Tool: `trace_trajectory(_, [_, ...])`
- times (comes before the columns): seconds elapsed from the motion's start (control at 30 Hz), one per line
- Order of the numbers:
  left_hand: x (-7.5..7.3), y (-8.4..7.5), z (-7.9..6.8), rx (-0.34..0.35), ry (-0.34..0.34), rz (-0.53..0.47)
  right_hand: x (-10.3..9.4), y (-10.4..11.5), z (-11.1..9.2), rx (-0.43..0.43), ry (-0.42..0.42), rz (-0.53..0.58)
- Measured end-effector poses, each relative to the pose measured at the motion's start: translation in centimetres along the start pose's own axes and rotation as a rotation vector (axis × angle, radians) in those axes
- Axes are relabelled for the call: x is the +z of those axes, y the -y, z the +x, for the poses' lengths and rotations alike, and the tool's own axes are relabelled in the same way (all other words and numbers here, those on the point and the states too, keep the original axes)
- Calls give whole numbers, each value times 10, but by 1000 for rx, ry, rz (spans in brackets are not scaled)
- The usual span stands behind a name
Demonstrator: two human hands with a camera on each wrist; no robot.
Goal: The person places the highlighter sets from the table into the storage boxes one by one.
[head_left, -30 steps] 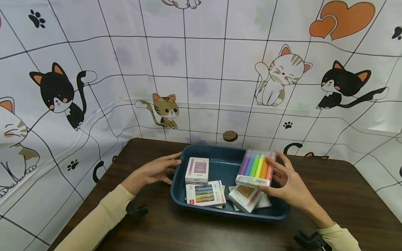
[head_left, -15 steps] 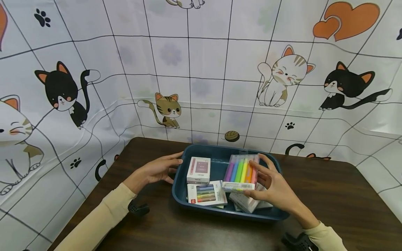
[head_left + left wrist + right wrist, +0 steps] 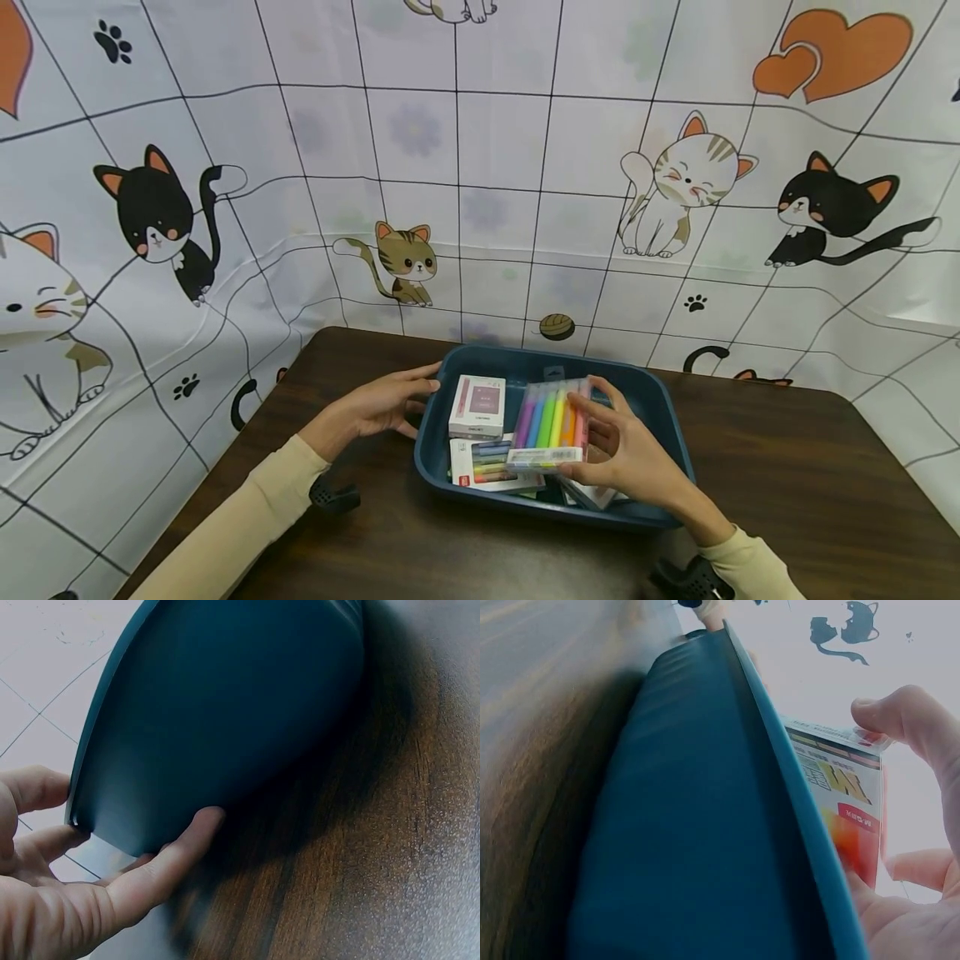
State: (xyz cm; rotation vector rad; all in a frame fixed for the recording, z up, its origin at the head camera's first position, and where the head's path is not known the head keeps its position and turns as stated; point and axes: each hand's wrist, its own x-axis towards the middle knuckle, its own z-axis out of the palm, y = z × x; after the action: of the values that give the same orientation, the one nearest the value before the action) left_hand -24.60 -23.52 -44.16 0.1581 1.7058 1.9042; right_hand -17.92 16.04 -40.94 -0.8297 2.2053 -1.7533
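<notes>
My right hand [image 3: 633,454] holds a clear pack of highlighters [image 3: 551,425] by its right side, tilted over the blue tray [image 3: 671,408]. Purple, blue, green, yellow, orange and pink pens show through it. In the right wrist view, thumb and fingers grip the pack [image 3: 847,799] beyond the tray's wall [image 3: 682,802]. At the tray's left end, my left hand [image 3: 378,406] rests its fingertips against rim and outer side. The left wrist view has these fingers [image 3: 165,870] fairly straight on the tray wall [image 3: 225,697]. A white-and-pink box [image 3: 477,407] lies inside at left.
Below it in the tray, a white box of coloured sticks [image 3: 468,467] is partly covered by the highlighters. More white boxes [image 3: 596,492] lie to the right, mostly hidden by the right hand. The tray stands on a dark wooden table [image 3: 787,467] before a cat-print cloth [image 3: 495,167].
My right hand has carried the highlighter pack leftward and slightly down, from the tray's right side to its middle, now overlapping the box of coloured sticks. The left hand stays at the tray's end.
</notes>
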Motion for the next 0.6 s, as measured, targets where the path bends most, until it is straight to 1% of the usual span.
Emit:
trace_trajectory(0.17, [-1,2,1,-1,-6,-7,4,1,1,14,20,15])
trace_trajectory(0.47, [1,1,-1,1,-5,4,9,2,3,8,44,-3])
trace_trajectory(0.6, [2,0,-2,3,-2,4,11,3,3,3,62,9])
